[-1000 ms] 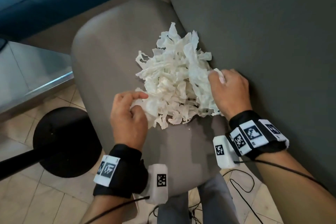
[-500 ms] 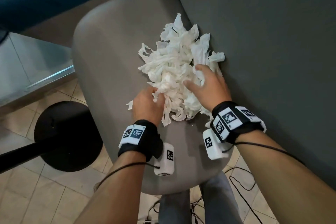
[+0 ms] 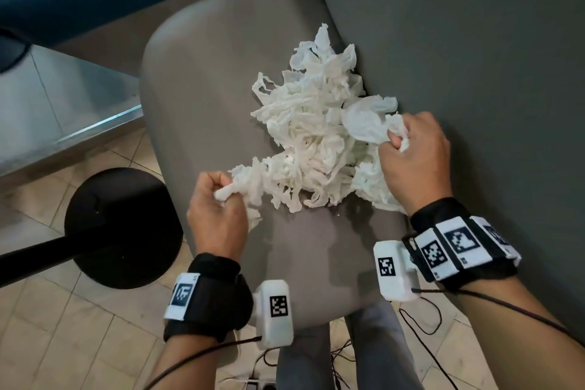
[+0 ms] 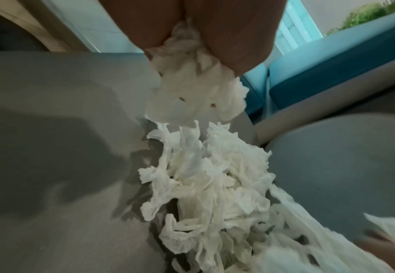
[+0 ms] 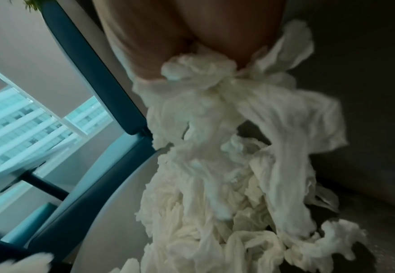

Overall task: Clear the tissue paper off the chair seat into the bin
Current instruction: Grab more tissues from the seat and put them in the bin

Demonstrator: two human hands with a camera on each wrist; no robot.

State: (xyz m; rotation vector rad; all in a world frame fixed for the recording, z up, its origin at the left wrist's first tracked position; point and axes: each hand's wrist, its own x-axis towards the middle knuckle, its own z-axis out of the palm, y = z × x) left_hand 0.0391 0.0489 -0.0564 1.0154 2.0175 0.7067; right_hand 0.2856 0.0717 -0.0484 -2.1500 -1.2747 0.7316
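Fingertips of left hand point(image 3: 217, 215) and right hand point(image 3: 414, 158) hide inside clutched tissue paper point(image 3: 316, 136)

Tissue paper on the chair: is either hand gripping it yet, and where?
Both. The left hand grips the tissue paper at its near-left edge; the right hand grips its right edge, beside the chair back.

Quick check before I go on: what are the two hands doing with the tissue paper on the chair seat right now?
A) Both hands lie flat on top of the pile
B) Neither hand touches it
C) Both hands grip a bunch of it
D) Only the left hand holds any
C: the left hand and the right hand each have fingers curled round a wad of the tissue paper, most of which lies on the chair seat.
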